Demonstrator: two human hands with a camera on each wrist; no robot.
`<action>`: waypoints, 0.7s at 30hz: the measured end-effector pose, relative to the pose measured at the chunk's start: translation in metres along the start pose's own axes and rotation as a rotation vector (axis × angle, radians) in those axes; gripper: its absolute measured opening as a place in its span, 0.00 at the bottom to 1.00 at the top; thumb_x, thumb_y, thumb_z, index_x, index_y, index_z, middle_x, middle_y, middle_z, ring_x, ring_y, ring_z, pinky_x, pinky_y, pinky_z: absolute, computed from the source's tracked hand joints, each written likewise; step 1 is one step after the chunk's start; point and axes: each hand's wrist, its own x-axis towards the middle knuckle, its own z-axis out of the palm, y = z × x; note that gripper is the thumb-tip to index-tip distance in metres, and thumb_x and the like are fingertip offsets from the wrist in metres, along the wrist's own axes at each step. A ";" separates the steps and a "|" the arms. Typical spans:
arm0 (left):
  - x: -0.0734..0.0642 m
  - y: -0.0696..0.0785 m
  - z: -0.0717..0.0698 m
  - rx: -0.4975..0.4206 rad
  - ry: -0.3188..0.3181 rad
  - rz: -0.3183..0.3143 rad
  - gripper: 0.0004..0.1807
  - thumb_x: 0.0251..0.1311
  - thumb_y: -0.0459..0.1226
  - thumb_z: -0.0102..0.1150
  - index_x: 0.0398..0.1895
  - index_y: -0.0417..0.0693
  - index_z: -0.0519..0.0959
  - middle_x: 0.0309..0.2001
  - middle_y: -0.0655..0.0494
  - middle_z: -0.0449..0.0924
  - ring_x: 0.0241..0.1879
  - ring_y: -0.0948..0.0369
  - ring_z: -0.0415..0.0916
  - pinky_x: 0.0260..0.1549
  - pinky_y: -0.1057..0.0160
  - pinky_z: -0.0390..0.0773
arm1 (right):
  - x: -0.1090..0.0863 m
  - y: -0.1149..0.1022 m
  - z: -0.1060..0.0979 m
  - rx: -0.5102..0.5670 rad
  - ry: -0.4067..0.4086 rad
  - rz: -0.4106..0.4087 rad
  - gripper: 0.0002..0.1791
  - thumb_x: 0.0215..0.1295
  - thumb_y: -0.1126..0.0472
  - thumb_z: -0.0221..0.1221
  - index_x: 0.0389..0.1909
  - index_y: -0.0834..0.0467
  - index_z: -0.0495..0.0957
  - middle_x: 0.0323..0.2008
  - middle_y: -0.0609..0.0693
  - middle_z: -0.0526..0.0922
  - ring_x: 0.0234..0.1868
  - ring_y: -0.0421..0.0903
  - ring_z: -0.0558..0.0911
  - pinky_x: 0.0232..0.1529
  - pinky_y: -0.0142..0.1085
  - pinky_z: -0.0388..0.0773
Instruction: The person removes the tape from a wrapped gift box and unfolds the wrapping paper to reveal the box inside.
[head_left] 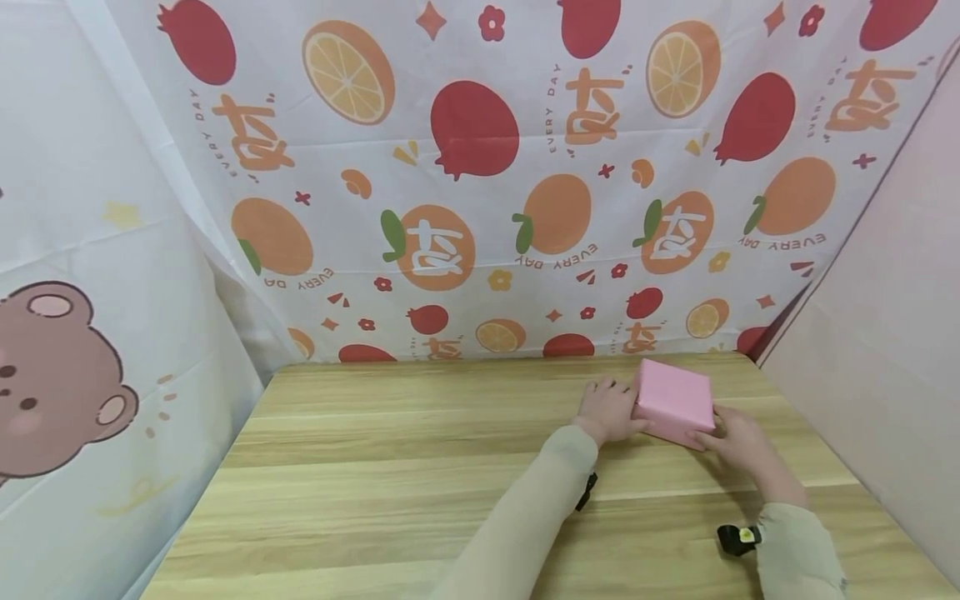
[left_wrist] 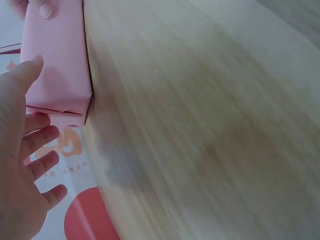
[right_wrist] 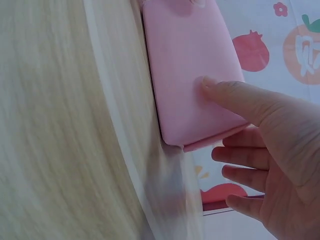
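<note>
A pink box (head_left: 675, 400), smooth and plain-sided, sits toward the far right of the wooden table between both hands. My left hand (head_left: 609, 410) holds its left end, with the thumb on the front face and the index finger against the side, as the left wrist view shows. At the opposite end, my right hand (head_left: 742, 442) holds the box likewise, its thumb (right_wrist: 225, 92) pressed to the front face. The other fingers of each hand are spread beyond the box's ends. In both wrist views the box's lower edge lies along the tabletop.
The wood-grain table (head_left: 360, 467) reaches back to a hanging cloth (head_left: 480, 200) printed with fruit. A white cloth with a bear (head_left: 60, 383) hangs at the left, and a pale panel (head_left: 885, 267) borders the right. A black wrist device (head_left: 738, 539) is on the right forearm.
</note>
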 end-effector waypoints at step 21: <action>-0.004 -0.009 -0.009 0.055 0.055 0.031 0.26 0.58 0.68 0.52 0.49 0.67 0.82 0.53 0.71 0.81 0.57 0.63 0.70 0.61 0.57 0.69 | -0.004 -0.014 0.004 0.015 -0.006 0.023 0.44 0.60 0.41 0.63 0.63 0.74 0.67 0.58 0.76 0.72 0.59 0.75 0.70 0.58 0.66 0.67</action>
